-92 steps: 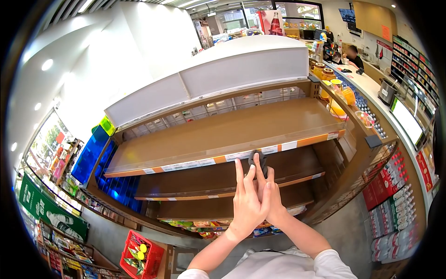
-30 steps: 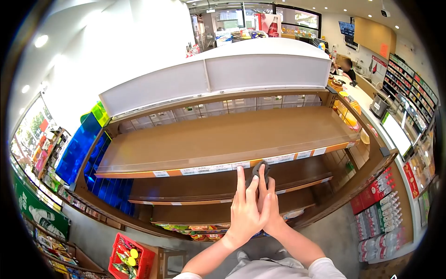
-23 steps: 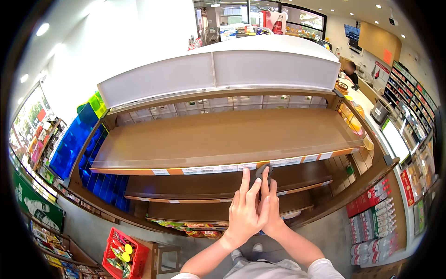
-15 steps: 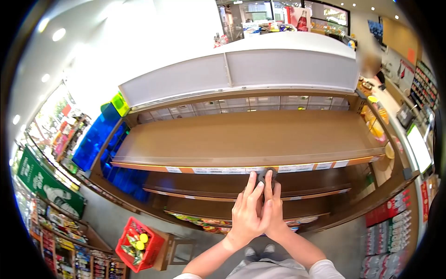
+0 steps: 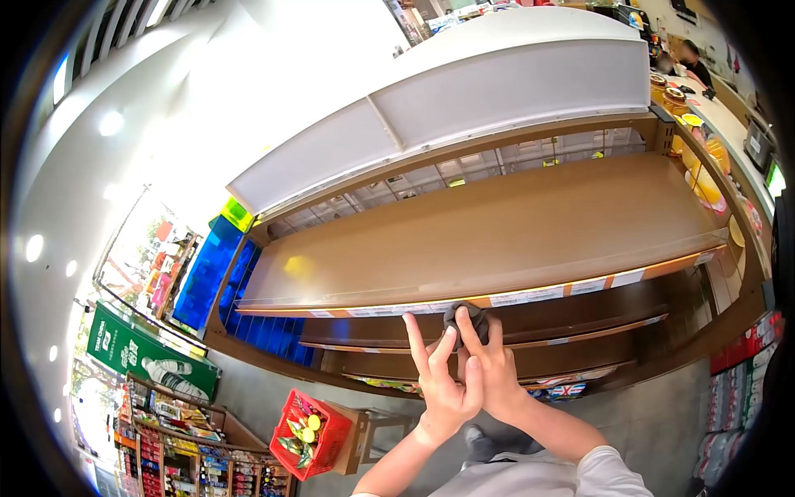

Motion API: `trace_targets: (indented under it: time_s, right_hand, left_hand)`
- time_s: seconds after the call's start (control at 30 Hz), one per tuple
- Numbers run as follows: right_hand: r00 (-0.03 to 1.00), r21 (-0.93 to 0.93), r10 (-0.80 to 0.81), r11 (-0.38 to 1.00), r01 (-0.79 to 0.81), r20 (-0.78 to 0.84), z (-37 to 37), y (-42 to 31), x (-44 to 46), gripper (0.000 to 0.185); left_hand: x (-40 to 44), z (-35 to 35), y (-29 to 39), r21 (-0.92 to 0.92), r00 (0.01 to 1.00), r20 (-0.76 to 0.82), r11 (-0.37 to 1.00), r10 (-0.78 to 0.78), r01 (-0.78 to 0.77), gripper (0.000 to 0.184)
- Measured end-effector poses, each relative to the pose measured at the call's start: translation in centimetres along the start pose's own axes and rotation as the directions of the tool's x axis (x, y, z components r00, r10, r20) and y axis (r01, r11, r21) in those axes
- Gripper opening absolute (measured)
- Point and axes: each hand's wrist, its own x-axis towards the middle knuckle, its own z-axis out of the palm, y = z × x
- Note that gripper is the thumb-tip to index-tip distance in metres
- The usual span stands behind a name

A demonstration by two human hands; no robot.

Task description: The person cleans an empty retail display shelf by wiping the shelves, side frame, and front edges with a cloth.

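My right hand holds a dark grey cloth under its fingers, up against the front edge of the top shelf. Along that edge runs an orange strip with white price labels. Just left of it, my left hand has its fingers spread, the index finger pointing up toward the labels. Its other fingertips are close to the cloth; whether they touch it I cannot tell. The brown top shelf carries no goods, and a low clear lip stands along its front.
Lower shelves recede beneath. A red basket of packaged goods rests on a wooden stool at lower left. Blue panels flank the shelf's left end. Bottled drinks are stacked at right; a person sits behind the counter.
The view has turned and tilted, so the shelf now slopes up to the right. My left hand's fingers have spread apart, and more of the cloth shows.
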Motion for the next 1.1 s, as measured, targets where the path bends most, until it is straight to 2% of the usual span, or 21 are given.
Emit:
trace_targets:
  time_s: [0.13,0.17,0.4,0.47,0.5,0.83,0.9,1.1]
  right_hand:
    - [0.997,-0.056,-0.037,0.998,0.033,-0.068,0.3,-0.2,0.1,0.073]
    - [0.996,-0.068,-0.021,0.998,0.015,-0.083,0.7,-0.5,0.0,0.073]
    - [0.984,-0.080,0.053,0.994,-0.068,-0.172,3.7,-2.5,0.0,0.080]
    - [0.982,-0.090,0.042,0.994,-0.059,-0.185,4.3,-3.0,0.2,0.081]
    - [0.983,-0.093,0.050,0.993,-0.068,-0.177,4.5,-3.2,0.2,0.081]
    - [0.986,-0.125,0.080,0.987,-0.098,-0.143,4.8,-4.4,0.3,0.081]
    - [0.986,-0.135,0.076,0.986,-0.096,-0.147,4.9,-4.3,0.3,0.081]
    - [0.990,-0.143,0.081,0.985,-0.097,-0.114,4.5,-4.7,0.2,0.081]
  left_hand:
    - [-0.1,-0.1,-0.2,-0.053,1.000,-0.001,0.998,0.028,-0.028,0.058]
    - [-0.1,-0.4,-0.1,-0.051,1.000,0.014,0.999,-0.014,0.014,0.055]
    - [0.6,-3.2,-2.3,-0.095,0.997,0.072,0.995,0.016,-0.009,0.048]
    - [0.5,-3.8,-2.8,-0.167,0.993,0.115,0.984,-0.040,0.059,0.049]
    - [1.1,-3.9,-3.5,-0.086,0.992,0.049,0.990,0.114,-0.109,0.055]
    - [0.9,-4.9,-3.9,-0.157,0.998,0.050,0.987,0.046,-0.038,0.053]
    - [0.8,-5.3,-3.5,-0.191,0.991,0.127,0.980,-0.029,0.054,0.050]
    - [0.9,-5.2,-3.7,-0.212,0.995,0.104,0.977,0.003,0.019,0.049]
